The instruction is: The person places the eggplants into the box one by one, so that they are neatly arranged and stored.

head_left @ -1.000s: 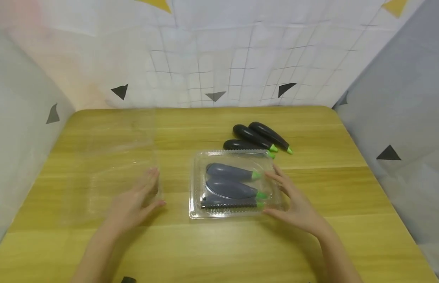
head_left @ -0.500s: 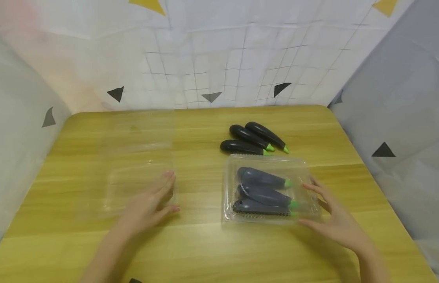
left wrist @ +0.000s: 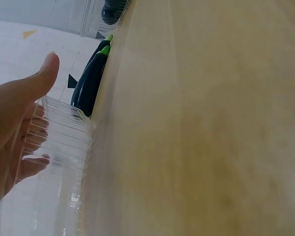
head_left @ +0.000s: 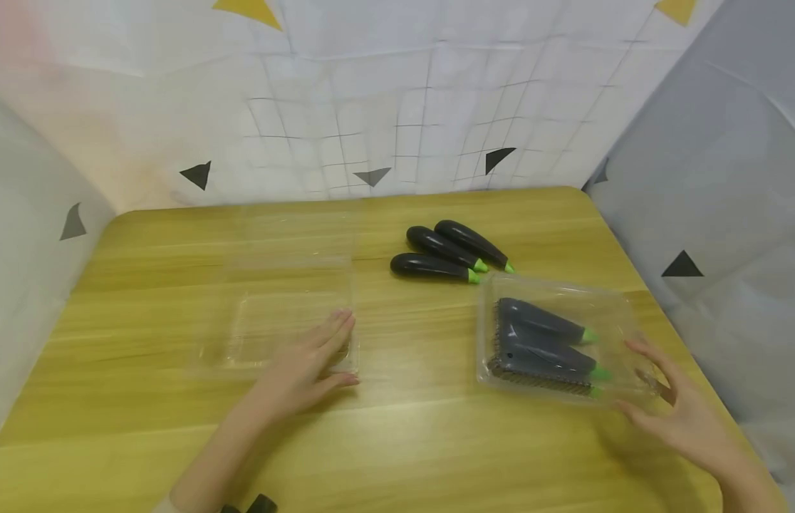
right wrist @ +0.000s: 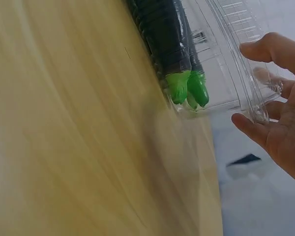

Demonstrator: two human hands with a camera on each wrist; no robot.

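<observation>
My right hand [head_left: 686, 413] grips the right edge of a closed clear plastic clamshell box [right wrist: 219, 83], thumb on one side and fingers on the other. Inside the box lie several dark eggplants [head_left: 545, 320] with green stems. An open clear clamshell box [head_left: 288, 274] is on the table to the left, its lid folded back toward the wall. My left hand [head_left: 301, 367] rests at its right side, fingers fairly straight. In the left wrist view those fingers [left wrist: 34, 132] show through the plastic, and the thumb [left wrist: 44, 76] stands up apart from it.
Three loose eggplants [head_left: 442, 246] lie at the back of the wooden table [head_left: 397, 449], close behind the closed box. A white sheet [head_left: 346, 85] with dark triangles rises behind the table, and grey sheets stand at both sides. The table's right edge runs near my right hand.
The closed box has moved right with my right hand, and has turned slightly. My left hand and the open box have shifted right too. The loose eggplants, partly covered earlier, now show fully.
</observation>
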